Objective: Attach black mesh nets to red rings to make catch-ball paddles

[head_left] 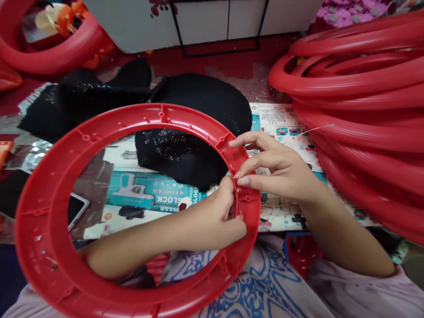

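A red plastic ring [38, 190] stands tilted in front of me, its hollow side with ribs and screw posts facing up. My left hand [228, 216] reaches through the opening and is closed on the ring's right side, fingers around the inner edge. My right hand [274, 163] bends over that same side. Its fingers are drawn together at the inner rim in a pinch, with one fingertip farther up beside a screw post; whatever lies between them is too small to make out. A thin pale strand [314, 130] shows beyond the right wrist.
Black cloth with shiny dots [198, 101] lies behind the ring on a printed cardboard sheet [132, 212]. Red rings [357, 84] are stacked at the right, and another red ring [49, 57] is at the upper left. A phone-like device [77, 210] shows through the opening.
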Motion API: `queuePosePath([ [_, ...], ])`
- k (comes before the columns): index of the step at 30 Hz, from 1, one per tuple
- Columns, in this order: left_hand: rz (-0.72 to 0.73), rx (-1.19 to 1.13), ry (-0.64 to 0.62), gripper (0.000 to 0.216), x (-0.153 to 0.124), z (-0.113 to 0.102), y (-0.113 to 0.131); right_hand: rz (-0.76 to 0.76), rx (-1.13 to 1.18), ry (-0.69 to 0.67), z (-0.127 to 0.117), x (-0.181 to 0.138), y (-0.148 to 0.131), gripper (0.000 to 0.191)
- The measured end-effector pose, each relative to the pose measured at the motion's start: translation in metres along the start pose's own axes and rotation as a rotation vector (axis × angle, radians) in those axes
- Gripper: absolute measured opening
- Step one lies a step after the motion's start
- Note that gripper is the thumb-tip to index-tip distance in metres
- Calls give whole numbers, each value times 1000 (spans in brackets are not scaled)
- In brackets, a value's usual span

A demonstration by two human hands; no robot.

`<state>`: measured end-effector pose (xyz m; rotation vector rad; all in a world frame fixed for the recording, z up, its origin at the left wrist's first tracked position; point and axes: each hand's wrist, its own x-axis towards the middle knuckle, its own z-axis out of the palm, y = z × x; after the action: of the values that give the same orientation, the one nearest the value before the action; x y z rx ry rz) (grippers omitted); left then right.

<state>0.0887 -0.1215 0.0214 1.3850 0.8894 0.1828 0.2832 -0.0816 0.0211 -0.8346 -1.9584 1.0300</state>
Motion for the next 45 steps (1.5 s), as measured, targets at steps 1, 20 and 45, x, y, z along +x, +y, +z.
queuePosePath([
  [1,12,-5,-37,36,-1,-1,2,4,2,-17,-1,0,-1,6],
  [20,74,-27,-50,42,1,1,3,-106,-144,-45,-8,-2,-11,12],
  [45,96,-4,-49,49,0,1,-2,-184,-271,-205,-8,-3,-6,9],
])
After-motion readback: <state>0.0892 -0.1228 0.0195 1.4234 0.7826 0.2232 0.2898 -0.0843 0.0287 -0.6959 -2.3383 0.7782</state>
